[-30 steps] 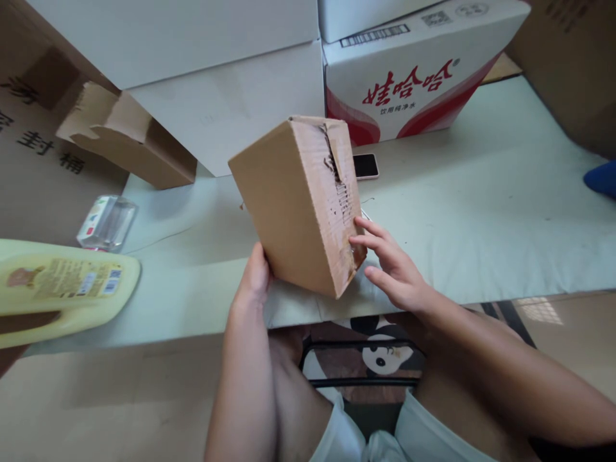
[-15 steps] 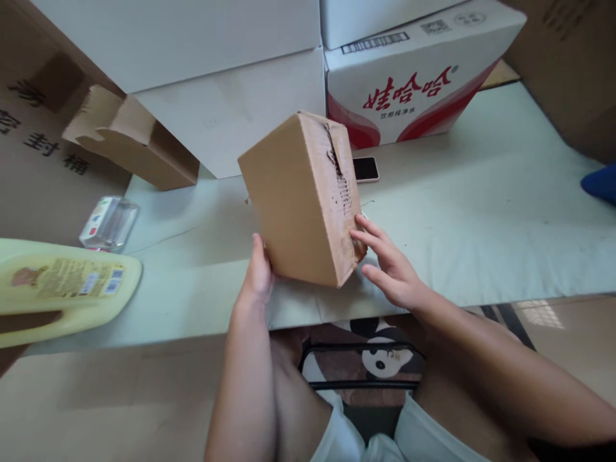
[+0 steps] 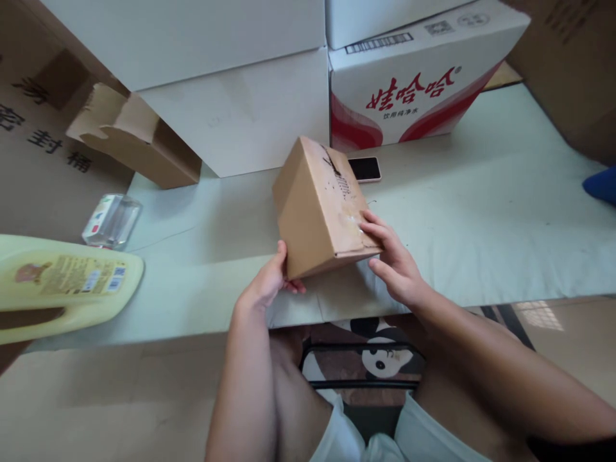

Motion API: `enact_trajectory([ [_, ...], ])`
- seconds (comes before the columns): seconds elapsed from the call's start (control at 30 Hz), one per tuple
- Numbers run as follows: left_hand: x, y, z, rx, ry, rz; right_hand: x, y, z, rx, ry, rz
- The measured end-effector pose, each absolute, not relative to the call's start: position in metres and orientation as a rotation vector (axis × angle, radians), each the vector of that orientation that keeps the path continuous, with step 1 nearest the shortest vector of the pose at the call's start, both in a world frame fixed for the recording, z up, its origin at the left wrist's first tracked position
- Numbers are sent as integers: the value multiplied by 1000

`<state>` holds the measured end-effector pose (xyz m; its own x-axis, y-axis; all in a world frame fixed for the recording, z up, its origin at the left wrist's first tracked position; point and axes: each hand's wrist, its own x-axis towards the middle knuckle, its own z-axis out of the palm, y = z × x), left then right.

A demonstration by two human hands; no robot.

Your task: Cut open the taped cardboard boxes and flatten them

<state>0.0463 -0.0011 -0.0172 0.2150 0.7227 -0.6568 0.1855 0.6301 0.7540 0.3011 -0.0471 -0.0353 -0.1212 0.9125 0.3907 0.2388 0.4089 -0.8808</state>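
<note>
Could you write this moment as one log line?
left hand: holds cardboard box, tilted | right hand: fingers touching box | phone: beyond box

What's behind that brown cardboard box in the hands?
Behind the brown cardboard box, a flat black-screened phone peeks out, and a plain white cardboard box stands farther back. The phone's left end is covered.

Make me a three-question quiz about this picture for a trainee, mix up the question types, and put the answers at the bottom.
1. True or false: The left hand is gripping the cardboard box near its lower corner.

2. Multiple choice: What lies on the table just in front of the red-and-white carton?
A) a pair of scissors
B) a phone
C) a mug

3. Fill in the blank: The ____ hand is at the box's scuffed, torn face.

Key: 1. True. 2. B. 3. Right: the right hand.
</note>
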Motion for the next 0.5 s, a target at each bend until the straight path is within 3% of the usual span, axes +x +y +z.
enact_trajectory([
  [0.23,42,0,-18,1106,1234,442,303,-45,-41,-1068,-1482,700],
  [0.5,37,17,-25,998,1381,1458,294,-56,-20,-838,-1842,612],
])
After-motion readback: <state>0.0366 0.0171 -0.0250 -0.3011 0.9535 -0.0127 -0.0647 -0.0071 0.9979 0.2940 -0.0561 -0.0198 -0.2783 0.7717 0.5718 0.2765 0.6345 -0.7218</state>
